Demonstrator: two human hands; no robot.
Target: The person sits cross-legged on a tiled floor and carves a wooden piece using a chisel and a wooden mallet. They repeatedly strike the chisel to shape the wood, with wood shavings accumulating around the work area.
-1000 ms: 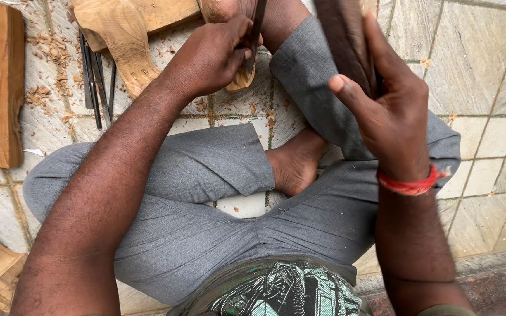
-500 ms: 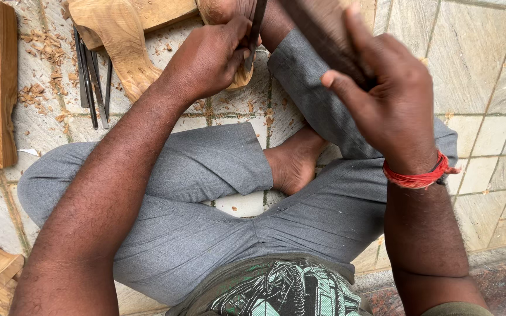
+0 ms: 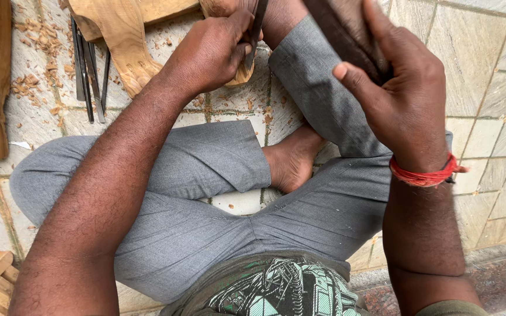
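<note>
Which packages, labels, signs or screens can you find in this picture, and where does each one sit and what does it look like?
No packages, labels, signs or screens are in view.
Nearest thing: a printed pattern on the shirt, bottom centre, teal and pale lines on dark cloth.

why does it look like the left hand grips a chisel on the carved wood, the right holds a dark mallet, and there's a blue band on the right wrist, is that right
One detail is off: the band on the right wrist is red, not blue, as the head view shows. The rest holds: the left hand grips a chisel on the carved wood, and the right hand holds a dark mallet.
</note>
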